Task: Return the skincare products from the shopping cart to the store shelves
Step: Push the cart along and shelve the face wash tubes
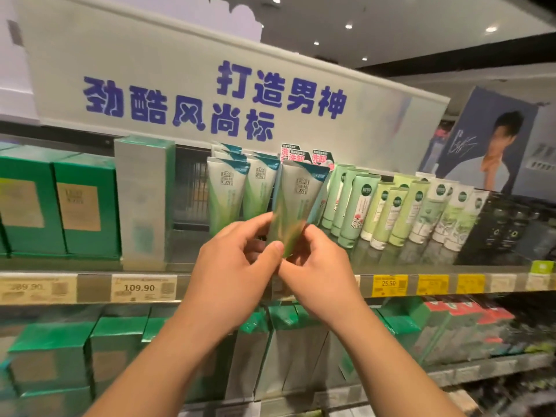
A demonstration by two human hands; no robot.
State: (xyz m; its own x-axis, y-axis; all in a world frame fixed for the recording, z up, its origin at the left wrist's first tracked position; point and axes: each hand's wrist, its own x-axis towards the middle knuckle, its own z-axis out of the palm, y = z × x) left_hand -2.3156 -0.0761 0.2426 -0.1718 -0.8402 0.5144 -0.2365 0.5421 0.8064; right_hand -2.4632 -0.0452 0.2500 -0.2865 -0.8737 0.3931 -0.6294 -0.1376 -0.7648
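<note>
The upper shelf [270, 270] runs just beyond my wrists. My left hand [231, 266] and right hand [316, 266] pinch the tube [296, 203] at its narrow lower end, fingers curled round it. It looks light, soft and slick, so I'd grip low. Its long axis stands nearly upright, crimped end up, before matching tubes [228, 194].

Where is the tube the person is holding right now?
In the head view the tube is at centre frame, pinched at its lower end by the left hand and right hand, in front of the matching tubes on the top shelf.
</note>
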